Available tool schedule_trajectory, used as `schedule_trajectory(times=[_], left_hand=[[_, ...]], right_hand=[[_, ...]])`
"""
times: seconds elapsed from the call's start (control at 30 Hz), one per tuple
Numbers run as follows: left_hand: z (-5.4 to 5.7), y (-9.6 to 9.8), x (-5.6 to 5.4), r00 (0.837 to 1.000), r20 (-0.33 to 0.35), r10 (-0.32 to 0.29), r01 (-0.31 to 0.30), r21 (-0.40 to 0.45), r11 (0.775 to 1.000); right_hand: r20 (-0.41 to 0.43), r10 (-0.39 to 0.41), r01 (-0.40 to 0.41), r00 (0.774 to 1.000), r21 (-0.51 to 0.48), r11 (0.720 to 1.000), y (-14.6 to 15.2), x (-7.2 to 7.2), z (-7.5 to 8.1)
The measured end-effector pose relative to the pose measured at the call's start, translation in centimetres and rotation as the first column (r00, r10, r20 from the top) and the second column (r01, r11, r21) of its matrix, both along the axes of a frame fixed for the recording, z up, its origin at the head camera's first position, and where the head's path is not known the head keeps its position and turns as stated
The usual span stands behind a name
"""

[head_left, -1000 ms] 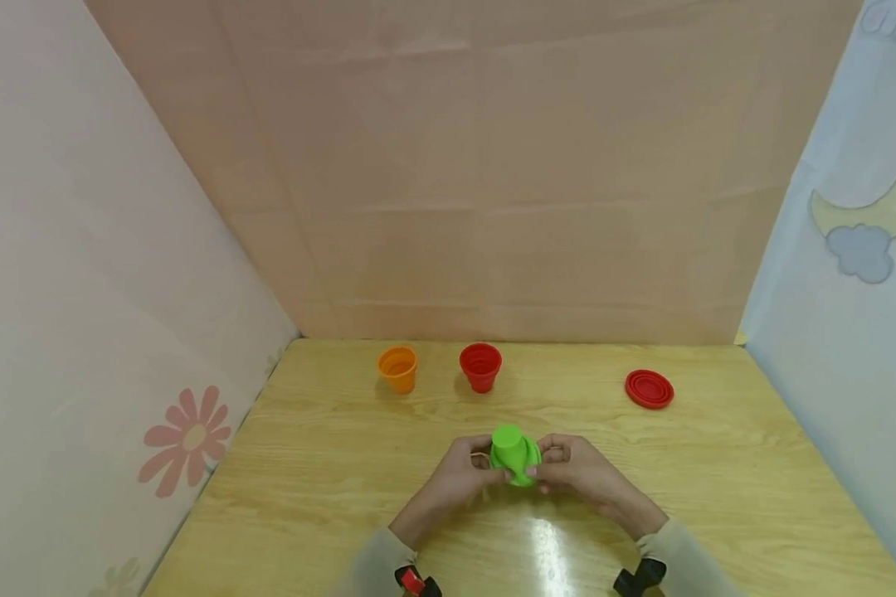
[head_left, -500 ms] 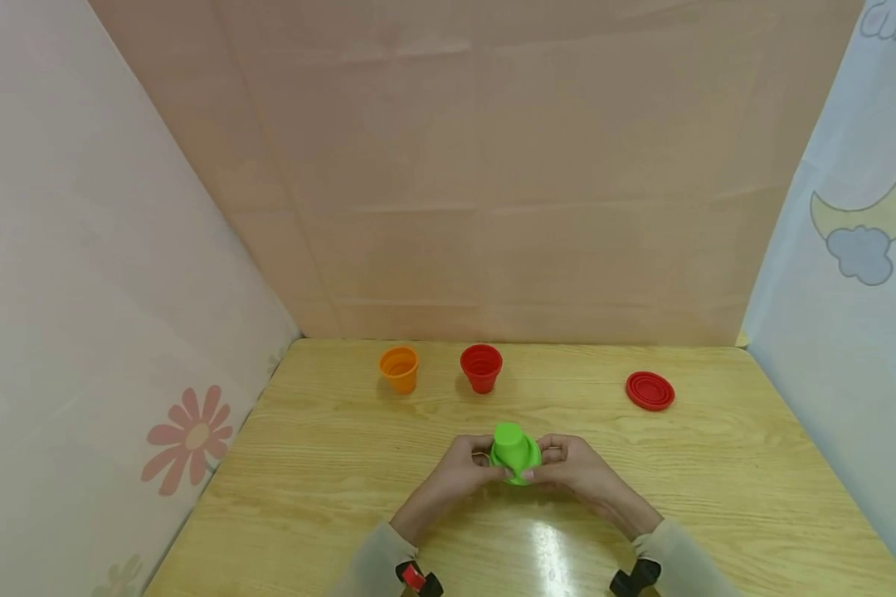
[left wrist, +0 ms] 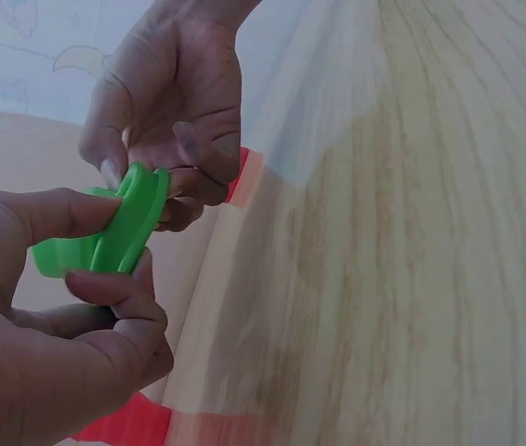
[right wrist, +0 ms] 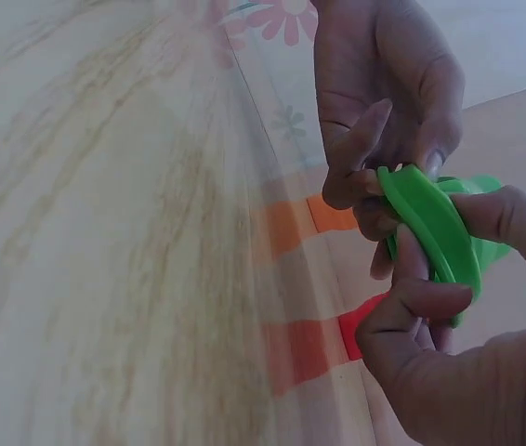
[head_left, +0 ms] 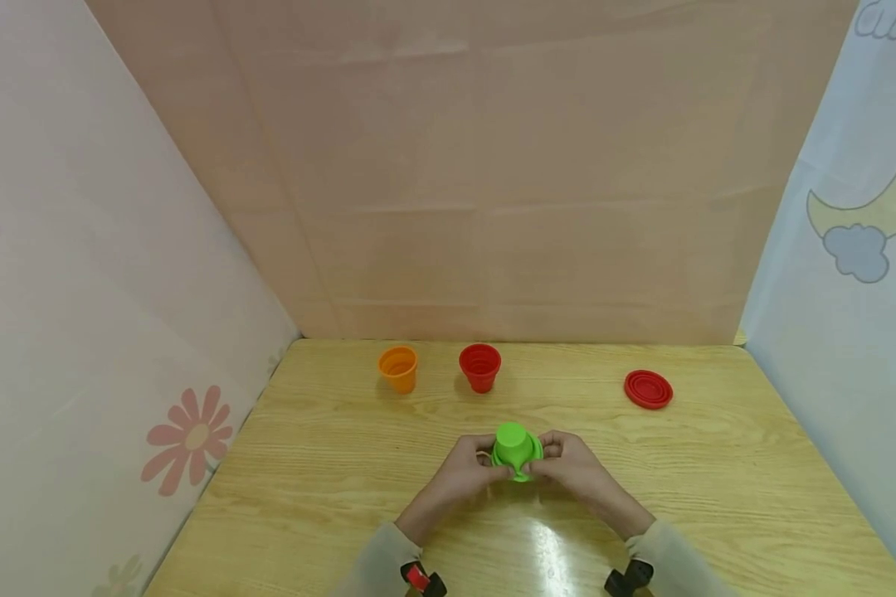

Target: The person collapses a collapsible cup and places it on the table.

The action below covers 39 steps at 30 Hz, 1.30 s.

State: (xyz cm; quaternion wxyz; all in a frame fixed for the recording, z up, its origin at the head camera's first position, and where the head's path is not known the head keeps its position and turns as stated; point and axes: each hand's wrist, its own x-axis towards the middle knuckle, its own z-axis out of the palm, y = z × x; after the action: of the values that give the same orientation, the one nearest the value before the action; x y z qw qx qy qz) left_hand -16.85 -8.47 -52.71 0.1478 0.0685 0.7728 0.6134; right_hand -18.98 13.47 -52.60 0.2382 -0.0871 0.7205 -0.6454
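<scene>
A green collapsible cup (head_left: 513,444) is held between both hands above the near middle of the table, its small base upward and its rim partly folded. My left hand (head_left: 465,466) pinches the rim from the left, thumb on the near side. From the right, my right hand (head_left: 570,464) pinches the same rim, its thumb close to the other thumb. In the left wrist view, the green cup (left wrist: 124,223) shows its wall bent between thumbs and fingers. The right wrist view shows the green cup (right wrist: 435,228) with a doubled rim.
An orange cup (head_left: 399,370) and a red cup (head_left: 481,368) stand at the back of the wooden table (head_left: 328,464). A flattened red collapsible cup (head_left: 648,389) lies at the back right. Walls enclose the left, back and right sides.
The green cup's base has tilted slightly and come round again, and its near wall has changed shape under the thumbs. Both hands keep hold of it. The other cups stay put.
</scene>
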Motion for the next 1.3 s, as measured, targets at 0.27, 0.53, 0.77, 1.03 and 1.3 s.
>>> schedule_trajectory(times=[0.27,0.53,0.77,1.03,1.3], left_hand=[[-0.3,-0.5,-0.2,0.997,0.070,-0.045,0.039,0.088,0.995],[-0.3,-1.1,-0.5,0.995,0.089,-0.041,0.029,0.134,0.991],[-0.7,-1.6,-0.8,0.994,0.089,-0.056,0.042,0.153,0.987],[-0.8,-2.1,-0.8,0.983,0.164,-0.080,0.032,0.274,0.961],[-0.8,-2.2,-0.7,0.962,0.267,-0.058,-0.058,0.406,0.912]], right_hand=[[0.010,0.007,-0.007,1.000,-0.017,1.000,0.2,0.0,-0.4],[0.083,0.164,-0.141,0.983,-0.234,0.962,1.8,-0.7,-0.6],[0.141,0.229,-0.169,0.963,-0.343,0.924,2.3,-1.0,-0.3],[0.148,0.173,-0.118,0.974,-0.321,0.940,2.3,-0.9,-0.7],[0.146,0.122,-0.076,0.982,-0.289,0.954,1.6,-0.7,-1.4]])
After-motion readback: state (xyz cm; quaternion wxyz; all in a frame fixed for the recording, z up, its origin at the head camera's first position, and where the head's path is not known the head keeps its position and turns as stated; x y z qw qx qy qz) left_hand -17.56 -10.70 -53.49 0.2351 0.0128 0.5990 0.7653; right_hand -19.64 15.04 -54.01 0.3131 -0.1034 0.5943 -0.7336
